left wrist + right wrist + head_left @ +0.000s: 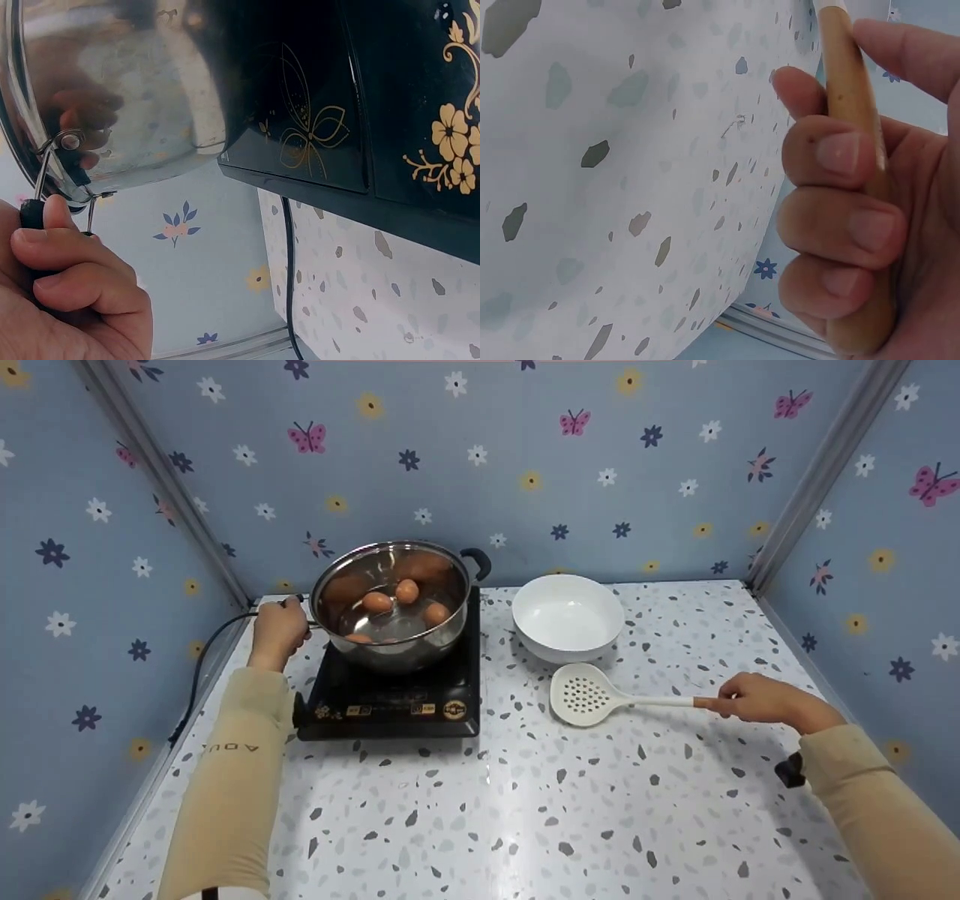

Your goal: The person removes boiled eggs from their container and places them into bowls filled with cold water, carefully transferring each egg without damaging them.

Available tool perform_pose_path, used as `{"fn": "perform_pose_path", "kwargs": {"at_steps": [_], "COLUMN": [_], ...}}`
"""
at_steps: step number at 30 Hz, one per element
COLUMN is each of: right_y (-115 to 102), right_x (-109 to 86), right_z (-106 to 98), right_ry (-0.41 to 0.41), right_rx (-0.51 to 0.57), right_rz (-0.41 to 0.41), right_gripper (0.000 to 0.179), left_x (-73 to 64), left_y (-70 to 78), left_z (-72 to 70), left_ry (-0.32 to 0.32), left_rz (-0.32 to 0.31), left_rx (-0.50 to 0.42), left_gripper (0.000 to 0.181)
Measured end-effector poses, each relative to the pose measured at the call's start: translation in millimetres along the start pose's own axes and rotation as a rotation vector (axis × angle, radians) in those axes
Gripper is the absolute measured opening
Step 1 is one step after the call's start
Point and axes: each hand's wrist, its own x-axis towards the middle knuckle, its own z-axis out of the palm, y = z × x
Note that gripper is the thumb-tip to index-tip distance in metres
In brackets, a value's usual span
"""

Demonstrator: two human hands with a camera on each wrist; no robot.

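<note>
So the pot (397, 658) is sitting on a black cooktop (459, 682) over on the left side of the table (562, 810), with at least four brown eggs (377, 602) in it. The left hand (280, 631) has its fingers curled round the black left handle (32, 214), so that grip is properly closed on it. The opposite handle (480, 564) sticks out free at the back right.

The right hand (772, 701) has a white skimmer (613, 698). Its grip is closed too: in the right wrist view three fingers wrap the wooden end (847, 82), with the thumb and index finger nearer the white part. The skimmer's holey head is right in front of a white bowl (566, 652), pointing left; can't really tell if it's touching the table or just above it. The bowl stands to the right of the cooktop, upright, near the back wall (495, 427) with the flowers and butterflies on it.

Beige sleeves (232, 780) on both arms, and a black cord (198, 675) curves down along the table's left edge.
</note>
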Motion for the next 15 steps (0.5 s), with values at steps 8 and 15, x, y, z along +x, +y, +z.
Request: {"fn": "perform_pose_path", "kwargs": {"at_steps": [8, 15], "right_y": [-3.5, -15.6], "right_x": [-1.7, -4.6], "right_z": [0.0, -2.8], "right_ry": [0.033, 0.033], "right_rx": [-0.023, 0.05], "right_rz": [-0.03, -0.04], "right_gripper": [0.039, 0.031], "left_x": [0.2, 1.5], "left_y": [0.7, -2.1], "left_z": [0.3, 1.4], "left_ry": [0.008, 0.012], "left_rz": [0.0, 0.017], "left_rx": [0.021, 0.039], "left_gripper": [0.056, 0.06]}}
